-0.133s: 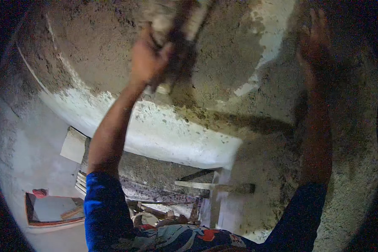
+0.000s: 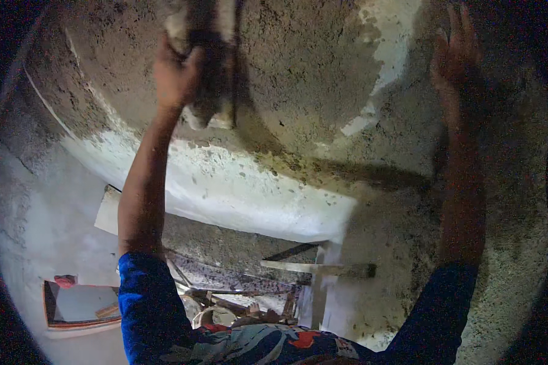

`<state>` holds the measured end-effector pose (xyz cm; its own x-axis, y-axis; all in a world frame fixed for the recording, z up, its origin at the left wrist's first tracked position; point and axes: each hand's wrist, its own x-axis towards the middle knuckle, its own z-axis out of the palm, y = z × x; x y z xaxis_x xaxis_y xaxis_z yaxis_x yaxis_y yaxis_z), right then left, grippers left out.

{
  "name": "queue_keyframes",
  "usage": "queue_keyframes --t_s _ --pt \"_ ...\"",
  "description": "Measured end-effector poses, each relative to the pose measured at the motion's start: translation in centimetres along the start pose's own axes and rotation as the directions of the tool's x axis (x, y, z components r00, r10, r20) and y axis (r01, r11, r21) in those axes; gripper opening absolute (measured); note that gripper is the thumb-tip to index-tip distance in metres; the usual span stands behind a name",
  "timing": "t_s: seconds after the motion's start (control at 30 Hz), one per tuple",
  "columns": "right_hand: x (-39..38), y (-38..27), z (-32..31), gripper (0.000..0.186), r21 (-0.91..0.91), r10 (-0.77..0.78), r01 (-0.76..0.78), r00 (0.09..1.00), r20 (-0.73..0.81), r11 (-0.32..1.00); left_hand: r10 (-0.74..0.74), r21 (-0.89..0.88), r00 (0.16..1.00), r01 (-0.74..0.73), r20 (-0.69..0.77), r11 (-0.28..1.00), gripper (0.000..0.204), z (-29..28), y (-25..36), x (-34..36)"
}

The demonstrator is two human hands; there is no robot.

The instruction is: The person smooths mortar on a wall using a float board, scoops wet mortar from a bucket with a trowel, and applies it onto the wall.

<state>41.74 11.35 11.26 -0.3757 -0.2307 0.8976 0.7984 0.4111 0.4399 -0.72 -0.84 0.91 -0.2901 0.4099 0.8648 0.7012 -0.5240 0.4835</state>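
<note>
My left hand (image 2: 173, 76) is closed on a long, mortar-smeared plastering float (image 2: 222, 73), which lies against the rough grey plastered surface (image 2: 298, 67); the float is dark and blurred in places. My right hand (image 2: 453, 58) is raised at the upper right, fingers stretched out, against or very close to the shadowed plaster, with nothing seen in it. A smooth white band (image 2: 249, 194) curves below the grey plaster, and a paler patch (image 2: 389, 48) runs down between my two hands.
Below, a wooden bracket (image 2: 316, 267) juts by a pale post. Scaffold-like timbers (image 2: 225, 301) and a round pale object show behind my body. A pale board (image 2: 106, 210) sits at left, above a framed opening or tray (image 2: 79, 304) with a red item (image 2: 65, 281) at its edge.
My left hand and the float have moved left across the plaster. My right hand has shifted only slightly and stays open.
</note>
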Motion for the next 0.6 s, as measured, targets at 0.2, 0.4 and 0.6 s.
queue_keyframes --t_s 0.2,0.4,0.6 --pt "1.2 -2.8 -2.2 0.045 0.025 0.032 -0.033 0.998 0.057 0.999 -0.085 0.107 0.973 0.110 -0.216 0.988 0.047 -4.8 -5.6 1.1" --pt "0.6 -1.5 -1.3 0.049 -0.037 0.062 -0.061 0.998 0.025 0.997 -0.416 0.184 0.887 0.451 -0.199 0.874 0.052 0.1 -6.0 -8.0" --pt "1.0 -0.7 -0.6 0.049 0.010 0.014 -0.015 0.999 0.045 1.000 -0.412 -0.387 0.910 0.364 -0.045 0.847 0.051 12.4 3.1 -18.4"
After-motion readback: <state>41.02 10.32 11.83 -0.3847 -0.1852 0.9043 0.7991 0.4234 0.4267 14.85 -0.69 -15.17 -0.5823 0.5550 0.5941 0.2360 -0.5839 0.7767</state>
